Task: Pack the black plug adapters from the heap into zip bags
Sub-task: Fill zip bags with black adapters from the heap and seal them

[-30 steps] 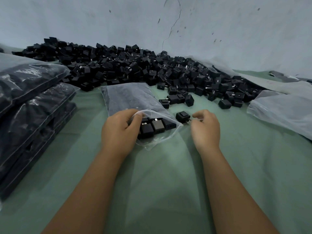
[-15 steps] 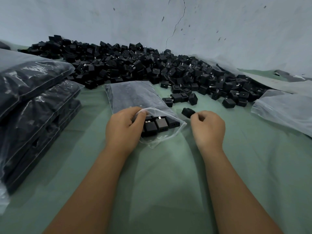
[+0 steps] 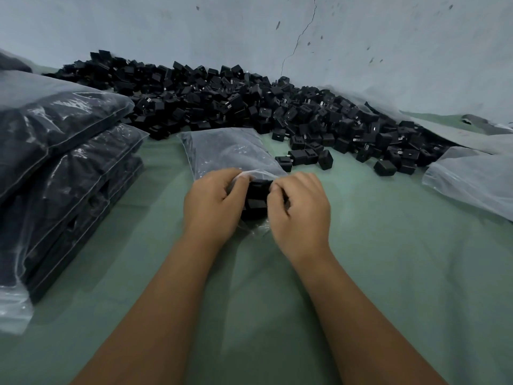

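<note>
— Since a second ago my right hand [image 3: 299, 209] moves in from beside the bag to its mouth, and the loose adapter that lay next to it is gone from the cloth [image 3: 388, 273]; I judge it is going in.

— Where does everything sit now, biggest first?

— Along the wall runs the heap [image 3: 249, 107] of black adapters. At my left stand the stacked full bags [image 3: 61, 151], and at far right the empty bags [image 3: 472, 184]. Between my hands lies the zip bag [image 3: 230, 151], with a few adapters [image 3: 256, 204] showing dark inside its opening.

— And your hands?

— My left hand [image 3: 213, 202] pinches the upper lip of the bag. My right hand is curled at the opening, fingers tucked under; whether it grips an adapter I cannot tell.

— What worries you?

— Thin plastic, I think. If my left pinch slips, the mouth collapses and the adapter jams at the edge. Metal prongs may snag or tear the film. Tilting the open end down would spill those already inside.
</note>
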Motion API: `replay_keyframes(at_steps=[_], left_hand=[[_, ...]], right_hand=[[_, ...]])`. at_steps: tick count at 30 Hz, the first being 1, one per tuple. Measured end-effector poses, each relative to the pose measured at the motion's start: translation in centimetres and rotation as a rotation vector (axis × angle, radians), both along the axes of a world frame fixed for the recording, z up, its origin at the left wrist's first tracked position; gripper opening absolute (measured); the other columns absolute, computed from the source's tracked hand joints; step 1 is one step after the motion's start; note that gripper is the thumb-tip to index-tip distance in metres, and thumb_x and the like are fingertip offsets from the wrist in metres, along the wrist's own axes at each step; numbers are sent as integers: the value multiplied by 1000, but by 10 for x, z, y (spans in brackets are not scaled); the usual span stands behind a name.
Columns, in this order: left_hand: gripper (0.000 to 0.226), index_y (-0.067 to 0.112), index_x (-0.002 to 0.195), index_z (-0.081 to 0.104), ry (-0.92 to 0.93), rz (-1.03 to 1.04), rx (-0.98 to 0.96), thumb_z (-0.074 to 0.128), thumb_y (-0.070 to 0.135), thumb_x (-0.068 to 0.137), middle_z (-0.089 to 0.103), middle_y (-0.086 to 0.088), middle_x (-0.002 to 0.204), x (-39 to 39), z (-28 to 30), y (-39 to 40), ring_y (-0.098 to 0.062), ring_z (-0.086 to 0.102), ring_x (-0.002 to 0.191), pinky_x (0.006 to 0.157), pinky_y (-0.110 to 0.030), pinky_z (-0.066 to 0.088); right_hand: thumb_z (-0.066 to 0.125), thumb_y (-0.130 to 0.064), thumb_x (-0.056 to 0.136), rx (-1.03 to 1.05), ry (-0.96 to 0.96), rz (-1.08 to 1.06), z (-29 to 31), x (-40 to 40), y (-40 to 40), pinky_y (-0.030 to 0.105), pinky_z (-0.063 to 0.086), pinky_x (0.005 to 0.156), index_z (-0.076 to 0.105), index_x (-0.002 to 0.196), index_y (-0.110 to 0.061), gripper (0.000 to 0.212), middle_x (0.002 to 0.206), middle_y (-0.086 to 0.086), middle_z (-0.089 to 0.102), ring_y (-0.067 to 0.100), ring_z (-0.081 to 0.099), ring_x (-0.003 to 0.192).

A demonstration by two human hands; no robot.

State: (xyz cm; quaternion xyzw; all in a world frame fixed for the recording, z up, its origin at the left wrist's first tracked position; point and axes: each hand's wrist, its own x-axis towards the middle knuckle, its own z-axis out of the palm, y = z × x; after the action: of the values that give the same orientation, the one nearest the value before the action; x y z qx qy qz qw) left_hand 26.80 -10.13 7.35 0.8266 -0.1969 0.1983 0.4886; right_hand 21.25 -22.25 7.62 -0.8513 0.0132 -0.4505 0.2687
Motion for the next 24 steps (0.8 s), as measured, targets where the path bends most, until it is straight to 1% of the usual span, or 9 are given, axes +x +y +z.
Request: replay_keyframes(at_steps=[2, 3, 4, 6, 10, 13, 16, 19, 24], left_hand=[[31, 29, 65, 59, -89, 19, 24, 47, 30, 93, 55, 16, 63, 1, 1, 0, -13, 55, 74, 81, -45, 46], [28, 31, 68, 60, -117, 35, 24, 47, 29, 93, 55, 22, 69, 1, 2, 0, -8, 56, 83, 91, -44, 41], [27, 28, 75, 68, -134, 53, 16, 48, 28, 94, 56, 25, 78, 1, 1, -1, -4, 56, 95, 98, -40, 35], [28, 20, 88, 75, -163, 80, 4, 48, 28, 93, 58, 22, 89, 1, 0, -1, -4, 55, 110, 102, -34, 28], [27, 18, 96, 75, -191, 76, 4, 49, 25, 94, 70, 11, 97, 1, -1, 0, -11, 57, 116, 104, -34, 29], [26, 17, 97, 75, -205, 71, -10, 50, 24, 94, 67, 14, 98, -1, 1, -1, -11, 58, 115, 105, -36, 31], [26, 15, 98, 75, -213, 64, -11, 51, 22, 94, 66, 14, 97, -1, 1, -1, -16, 60, 111, 103, -46, 38], [26, 12, 95, 75, -187, 31, -17, 50, 20, 94, 72, 5, 94, 2, 2, 0, -21, 63, 104, 93, -53, 45], [29, 13, 97, 75, -182, 29, -38, 49, 23, 95, 72, 4, 94, 0, 2, 0, -20, 62, 99, 91, -51, 45]], right_hand=[[56, -5, 85, -15, 8, -38, 2, -1, -4, 20, 38, 67, 65, 73, -4, 15, 75, 1, 62, 19, 53, 76], [57, -5, 86, -42, 8, -54, 3, -2, -6, 21, 39, 68, 67, 76, -4, 14, 77, 2, 63, 20, 55, 77], [57, -5, 86, -87, 12, -60, 2, -2, -7, 23, 42, 69, 67, 77, -4, 14, 79, 3, 64, 21, 56, 78], [58, -5, 86, -183, 34, -45, 1, -2, -6, 29, 46, 66, 67, 76, -5, 13, 79, 4, 65, 23, 57, 78], [61, -3, 81, -271, 87, -4, -4, 1, 4, 36, 51, 59, 67, 72, -2, 11, 74, 8, 64, 28, 60, 74], [61, -1, 82, -265, 115, 23, -4, 2, 7, 39, 52, 61, 67, 72, -1, 12, 74, 11, 64, 29, 61, 75], [57, -2, 85, -258, 186, 89, -1, 2, 3, 42, 51, 69, 67, 76, 1, 14, 79, 11, 63, 30, 59, 81], [57, -5, 86, -284, 240, 117, 1, 0, -1, 43, 50, 69, 66, 75, 0, 16, 78, 10, 62, 29, 57, 81], [58, -1, 84, -285, 136, 70, 1, 1, -1, 40, 53, 74, 70, 84, 1, 12, 85, 11, 67, 31, 62, 85]])
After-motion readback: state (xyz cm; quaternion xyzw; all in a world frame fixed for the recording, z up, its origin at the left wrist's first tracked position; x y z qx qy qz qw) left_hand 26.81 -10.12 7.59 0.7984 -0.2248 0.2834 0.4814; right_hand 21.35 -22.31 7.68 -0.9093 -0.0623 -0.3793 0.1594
